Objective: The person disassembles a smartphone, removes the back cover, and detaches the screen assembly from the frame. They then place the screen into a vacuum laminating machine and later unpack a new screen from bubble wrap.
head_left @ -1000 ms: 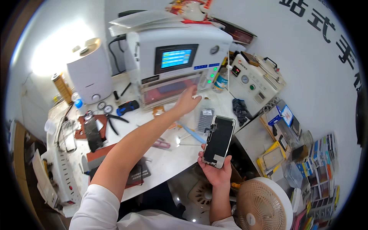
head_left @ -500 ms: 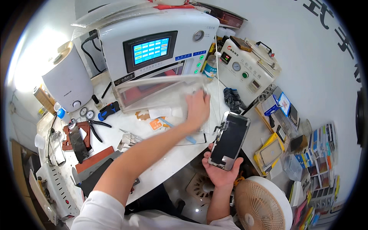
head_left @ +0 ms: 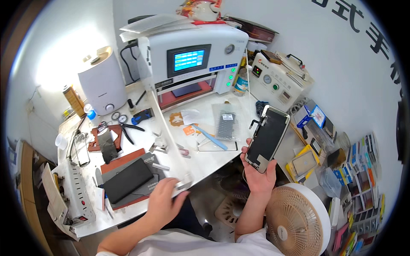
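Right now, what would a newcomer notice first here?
First, the big white machine at the back, its blue screen lit. Then the black-backed phone display in the right hand, right of centre, and the beige-grilled fan at lower right.

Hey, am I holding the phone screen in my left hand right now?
No, your right hand holds the phone screen, while your left hand is well away from it.

Above the packet (head_left: 226, 124) I have a free way into the machine (head_left: 194, 66); leftward, the door (head_left: 168, 135) (at my left hand (head_left: 165, 199)) blocks.
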A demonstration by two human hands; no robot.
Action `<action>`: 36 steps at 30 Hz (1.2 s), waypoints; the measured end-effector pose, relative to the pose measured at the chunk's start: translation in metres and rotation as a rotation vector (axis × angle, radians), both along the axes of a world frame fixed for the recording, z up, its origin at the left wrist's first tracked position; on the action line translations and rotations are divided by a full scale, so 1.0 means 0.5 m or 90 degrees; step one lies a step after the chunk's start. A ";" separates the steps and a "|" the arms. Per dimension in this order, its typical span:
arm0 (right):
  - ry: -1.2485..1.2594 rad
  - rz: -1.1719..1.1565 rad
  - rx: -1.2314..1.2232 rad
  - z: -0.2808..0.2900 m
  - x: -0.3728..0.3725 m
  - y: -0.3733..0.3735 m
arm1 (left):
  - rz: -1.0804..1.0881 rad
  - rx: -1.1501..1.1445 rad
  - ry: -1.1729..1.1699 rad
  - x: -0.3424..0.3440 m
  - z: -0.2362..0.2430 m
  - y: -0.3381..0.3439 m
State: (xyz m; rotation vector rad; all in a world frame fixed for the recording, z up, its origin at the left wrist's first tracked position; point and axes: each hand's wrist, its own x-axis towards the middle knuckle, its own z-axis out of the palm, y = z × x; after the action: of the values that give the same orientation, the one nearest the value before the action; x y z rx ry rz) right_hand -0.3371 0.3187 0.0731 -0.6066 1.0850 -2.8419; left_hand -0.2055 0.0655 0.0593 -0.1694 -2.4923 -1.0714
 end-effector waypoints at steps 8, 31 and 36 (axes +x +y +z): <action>-0.023 -0.001 0.067 -0.021 -0.010 -0.046 | 0.267 -0.159 0.193 0.177 -0.012 -0.049; -0.137 -0.023 0.141 -0.077 -0.035 -0.014 | 0.487 1.278 -0.150 -0.691 -0.027 -0.072; -0.121 0.007 0.132 -0.083 -0.066 -0.023 | 0.436 1.248 -0.112 -0.688 -0.059 -0.078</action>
State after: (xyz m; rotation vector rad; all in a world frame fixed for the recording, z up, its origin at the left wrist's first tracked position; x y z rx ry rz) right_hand -0.3703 0.3069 0.0317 -0.3202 1.3110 -2.6636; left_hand -0.5495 0.0265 0.0301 1.1811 -0.4803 -2.4251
